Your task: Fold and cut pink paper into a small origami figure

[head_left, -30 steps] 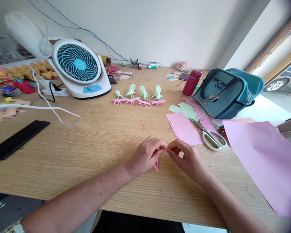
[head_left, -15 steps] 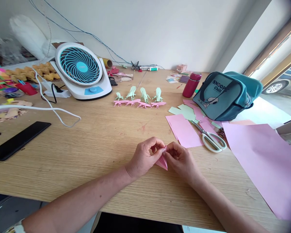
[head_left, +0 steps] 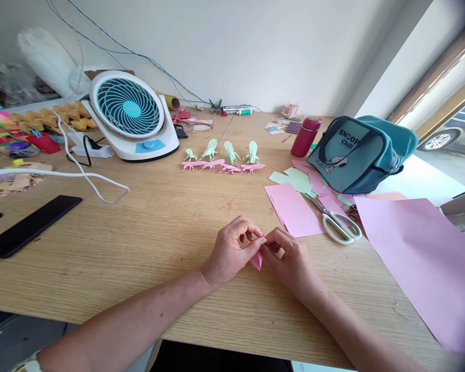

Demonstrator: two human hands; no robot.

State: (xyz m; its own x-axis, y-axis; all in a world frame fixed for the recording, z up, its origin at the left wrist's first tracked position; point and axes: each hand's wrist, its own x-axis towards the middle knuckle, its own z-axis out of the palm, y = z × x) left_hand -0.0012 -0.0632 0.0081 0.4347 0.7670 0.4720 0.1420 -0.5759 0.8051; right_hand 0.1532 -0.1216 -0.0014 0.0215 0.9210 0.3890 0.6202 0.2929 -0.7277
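Observation:
A small piece of folded pink paper (head_left: 257, 261) is pinched between my two hands above the near part of the table. My left hand (head_left: 234, 250) grips its upper end between thumb and curled fingers. Close against it, my right hand (head_left: 290, 258) pinches the same end from the other side. The fingers cover much of the paper; its pleated, pointed lower part shows beneath them. Farther back stand several folded green paper figures (head_left: 231, 153), with a row of pink paper figures (head_left: 230, 168) in front of them.
Right of my hands lie pink paper sheets (head_left: 294, 209), scissors with white handles (head_left: 339, 227) and a large pink sheet (head_left: 422, 258). Behind them stand a red bottle (head_left: 306, 137) and a teal bag (head_left: 356, 155). A white fan (head_left: 127, 111) and a white cable (head_left: 54, 172) occupy the left.
The pink paper has turned slightly between my fingers, and its lower tip shows narrower and a little farther left. Both hands keep their pinch in nearly the same spot.

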